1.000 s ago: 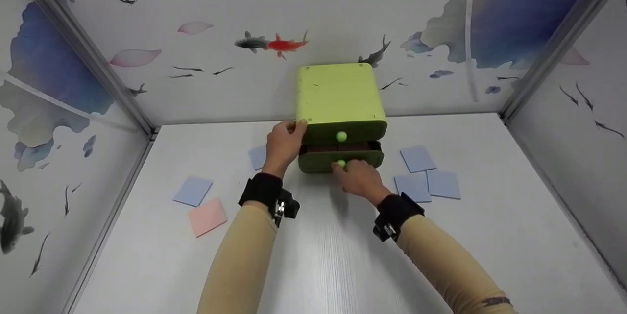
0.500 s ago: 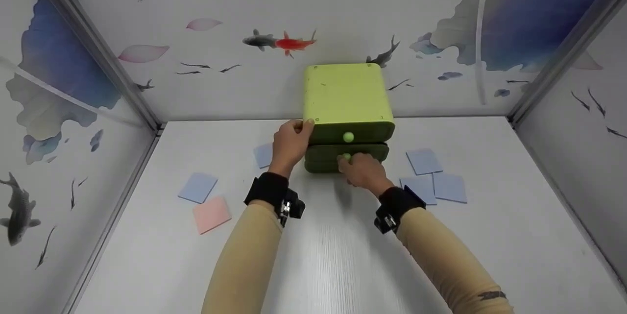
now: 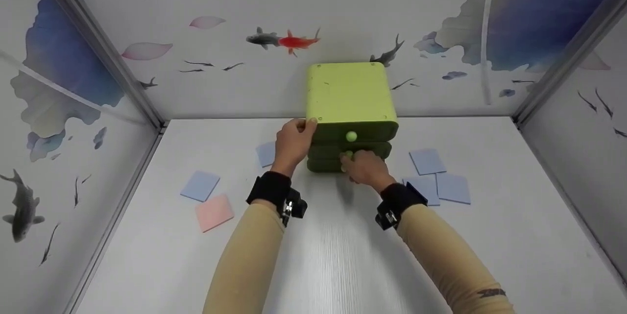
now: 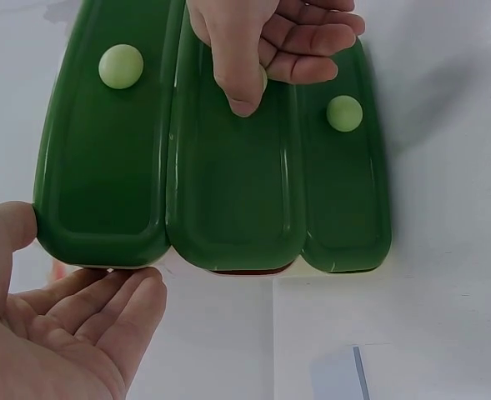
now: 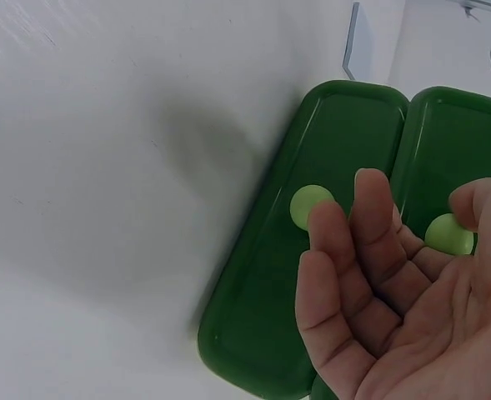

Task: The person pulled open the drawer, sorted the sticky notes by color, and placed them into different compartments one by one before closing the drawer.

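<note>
Lime-green, boxy three-drawer cabinet [image 3: 350,91] stands ahead of both hands, fronts facing them. Its glossy dark-green middle drawer [image 4: 237,192] has a front with its long axis crosswise, from the left hand's side toward the right hand's; the slide seems to run straight away from the right hand. Right hand [image 3: 366,167] is the nearer, already on the drawer: thumb and forefinger appear to pinch its round pale-green knob [image 5: 449,236], other fingers loosely bent before the dark-green bottom drawer [image 5: 262,292]. Left hand [image 3: 292,142] grips the cabinet's upper left front corner, thumb at the top edge, fingers along the side; judged a brace.

Changes: a second ago the middle drawer stands well out, dark brown contents in sight. Now its front sits back toward the cabinet, contents hidden, bottom drawer showing beneath. A thin reddish-brown sliver [image 4: 253,272] at the end nearer the left hand suggests it is not quite flush. Both holds look unchanged. Flat pale-blue squares [image 3: 453,188] lie right of the right hand; one flat pink square [image 3: 214,212], left of the left.
</note>
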Motion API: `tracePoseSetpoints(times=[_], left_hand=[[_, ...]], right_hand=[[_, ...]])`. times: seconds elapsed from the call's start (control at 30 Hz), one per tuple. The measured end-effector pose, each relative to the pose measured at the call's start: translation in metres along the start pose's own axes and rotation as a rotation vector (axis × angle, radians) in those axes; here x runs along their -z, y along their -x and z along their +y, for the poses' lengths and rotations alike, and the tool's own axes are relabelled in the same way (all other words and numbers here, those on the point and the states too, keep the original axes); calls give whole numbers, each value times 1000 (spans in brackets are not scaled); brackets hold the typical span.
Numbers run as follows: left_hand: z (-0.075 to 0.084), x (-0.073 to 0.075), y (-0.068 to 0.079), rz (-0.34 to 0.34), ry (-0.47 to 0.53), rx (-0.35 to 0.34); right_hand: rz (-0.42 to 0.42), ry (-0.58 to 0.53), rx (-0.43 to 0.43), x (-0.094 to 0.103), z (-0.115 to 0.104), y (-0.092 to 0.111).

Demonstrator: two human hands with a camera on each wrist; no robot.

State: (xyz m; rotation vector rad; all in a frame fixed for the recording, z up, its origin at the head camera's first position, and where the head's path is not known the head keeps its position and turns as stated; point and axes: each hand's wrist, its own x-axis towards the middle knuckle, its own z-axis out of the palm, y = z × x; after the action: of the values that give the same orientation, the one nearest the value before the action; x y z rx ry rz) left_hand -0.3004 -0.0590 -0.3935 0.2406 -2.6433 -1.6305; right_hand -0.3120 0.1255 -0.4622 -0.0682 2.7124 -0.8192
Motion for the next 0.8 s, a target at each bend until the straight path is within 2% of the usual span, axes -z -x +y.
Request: tracePoseSetpoints(times=[0.4,0.8], left_hand=[[0,0,-1,-4,-7,-5],[0,0,0,-4,-5,-24]], right_hand=[[-8,15,43,-1,6,3],[38,17,81,0,6,3]])
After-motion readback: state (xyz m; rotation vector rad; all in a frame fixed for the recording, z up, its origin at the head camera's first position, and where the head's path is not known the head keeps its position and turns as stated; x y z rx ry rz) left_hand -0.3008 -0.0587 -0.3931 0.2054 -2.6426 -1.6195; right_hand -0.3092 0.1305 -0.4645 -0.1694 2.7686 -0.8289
